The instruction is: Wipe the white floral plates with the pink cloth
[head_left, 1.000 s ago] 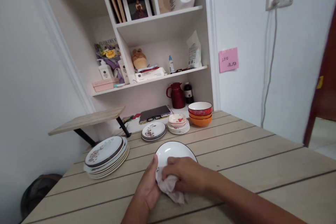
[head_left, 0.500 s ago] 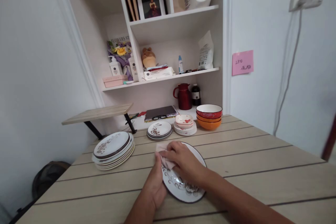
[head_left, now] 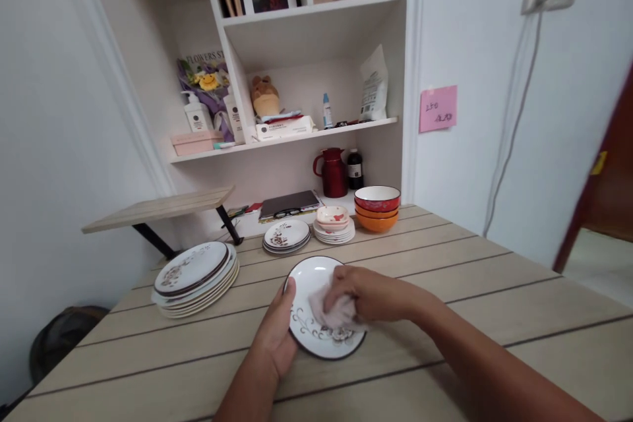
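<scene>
A white plate (head_left: 316, 273) with a dark rim and brown floral print is tilted toward me above the table. My left hand (head_left: 279, 333) grips its left edge, thumb on the face and fingers underneath. Bunched in my right hand (head_left: 363, 291) is a pale pinkish cloth (head_left: 339, 313), pressed against the middle and right of the plate's face. The cloth and right fingers are slightly blurred, and part of the floral print is covered by them.
A tall plate stack (head_left: 195, 277) stands left, under a small raised wooden shelf (head_left: 158, 204). Behind the held plate are smaller plates (head_left: 287, 235), small square dishes (head_left: 332, 217) and stacked bowls (head_left: 376, 208). A red jug (head_left: 333, 173) stands farther back.
My right hand has moved with the cloth from the plate's upper left edge to its middle right. My left thumb now rests on the rim. The camera view has shifted slightly.
</scene>
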{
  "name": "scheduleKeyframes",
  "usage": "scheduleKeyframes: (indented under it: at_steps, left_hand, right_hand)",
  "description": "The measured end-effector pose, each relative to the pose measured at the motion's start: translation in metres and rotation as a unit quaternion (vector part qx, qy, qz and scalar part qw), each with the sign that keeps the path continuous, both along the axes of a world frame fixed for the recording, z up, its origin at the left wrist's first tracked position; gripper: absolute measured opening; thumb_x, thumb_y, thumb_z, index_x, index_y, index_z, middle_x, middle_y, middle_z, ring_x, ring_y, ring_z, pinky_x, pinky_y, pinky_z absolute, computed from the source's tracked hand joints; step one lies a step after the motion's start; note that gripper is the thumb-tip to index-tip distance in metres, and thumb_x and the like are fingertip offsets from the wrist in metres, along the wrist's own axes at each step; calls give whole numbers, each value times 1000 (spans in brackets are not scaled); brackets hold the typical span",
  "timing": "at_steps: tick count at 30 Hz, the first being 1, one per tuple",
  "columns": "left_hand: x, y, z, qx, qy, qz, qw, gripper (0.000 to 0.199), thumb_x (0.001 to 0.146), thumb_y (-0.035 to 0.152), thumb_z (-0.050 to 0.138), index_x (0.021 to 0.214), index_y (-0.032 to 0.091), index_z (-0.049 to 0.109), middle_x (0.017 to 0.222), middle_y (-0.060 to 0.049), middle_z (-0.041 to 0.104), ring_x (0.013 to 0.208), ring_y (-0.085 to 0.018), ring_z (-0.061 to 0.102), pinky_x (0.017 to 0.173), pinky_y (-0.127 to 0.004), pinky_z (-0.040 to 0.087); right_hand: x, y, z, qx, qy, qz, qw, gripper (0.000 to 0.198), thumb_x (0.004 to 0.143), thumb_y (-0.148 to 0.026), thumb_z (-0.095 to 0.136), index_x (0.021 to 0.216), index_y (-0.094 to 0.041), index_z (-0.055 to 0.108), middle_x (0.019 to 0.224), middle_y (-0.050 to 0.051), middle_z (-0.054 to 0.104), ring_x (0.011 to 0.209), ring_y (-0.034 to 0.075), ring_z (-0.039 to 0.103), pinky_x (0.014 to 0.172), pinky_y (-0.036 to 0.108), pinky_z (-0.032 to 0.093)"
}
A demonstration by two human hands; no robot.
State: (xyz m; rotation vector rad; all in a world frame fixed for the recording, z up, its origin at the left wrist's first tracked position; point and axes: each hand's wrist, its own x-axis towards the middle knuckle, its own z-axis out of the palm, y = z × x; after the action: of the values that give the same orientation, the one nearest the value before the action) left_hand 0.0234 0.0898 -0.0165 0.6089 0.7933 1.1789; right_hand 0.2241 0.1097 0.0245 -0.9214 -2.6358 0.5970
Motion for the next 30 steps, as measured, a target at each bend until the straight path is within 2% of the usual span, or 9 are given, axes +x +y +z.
scheduleKeyframes:
  at_steps: [3,9,13,15,18,20,22,26,30]
  left_hand:
    - [-1,3,-3,-12,-9,0,1000,56,84,38,61,134,15,47,121,-18,63,106,-28,64,96,-43,46]
    - [0,2,-2,-40,-5,8,999,56,85,42,58,133,14,48,124,-18,61,109,-30,62,97,-44,45]
    - [2,1,-1,-47,-8,26,999,55,86,43,56,133,15,49,126,-17,60,111,-29,61,99,-44,44]
    - [3,0,-1,-48,-14,22,998,55,87,45,54,133,16,49,127,-17,60,112,-29,60,100,-44,43]
    - [3,0,0,-52,-31,-7,998,58,87,49,51,134,15,48,126,-17,60,113,-29,59,102,-44,41]
    - [2,0,0,-50,-44,-29,997,61,87,54,47,133,14,49,124,-17,62,113,-29,60,102,-44,41]
    - [1,0,0,-43,-59,-55,996,67,86,61,42,131,12,52,121,-18,63,113,-30,60,101,-43,42]
    - [1,3,-1,-27,-77,-66,994,74,83,68,36,129,13,53,118,-18,65,111,-30,61,98,-44,44]
    - [3,3,-3,-40,-36,-26,998,66,85,62,42,131,17,51,119,-16,65,109,-28,62,97,-43,44]
  right_hand:
    - [-1,1,-2,29,28,-61,997,60,67,1,50,115,-32,64,107,3,55,91,15,55,75,24,42]
    - [-6,0,-4,97,-26,-103,990,51,74,-11,57,121,-32,58,105,5,56,92,19,54,76,27,39]
    - [-2,-2,3,175,-115,-151,966,36,73,-19,61,107,-27,64,103,8,58,94,24,53,79,34,36]
    - [0,-8,8,173,-147,-129,965,27,71,-16,60,95,-26,66,98,8,60,92,24,53,78,35,35]
    - [-6,-20,12,108,-157,-42,981,29,66,-17,64,94,-25,67,92,5,62,86,22,54,70,30,34]
    - [-18,-26,8,83,-126,8,989,34,65,-19,64,99,-25,65,94,4,62,85,20,54,68,28,34]
    - [-34,-27,1,116,-63,22,991,34,70,-17,60,102,-25,63,97,4,61,89,20,53,72,29,35]
    - [-55,-10,-9,199,0,-53,979,35,76,-18,58,109,-27,61,110,6,57,100,22,49,85,36,33]
    - [-34,7,-3,247,0,-171,954,38,77,-23,61,115,-29,61,125,10,50,113,29,43,92,42,28]
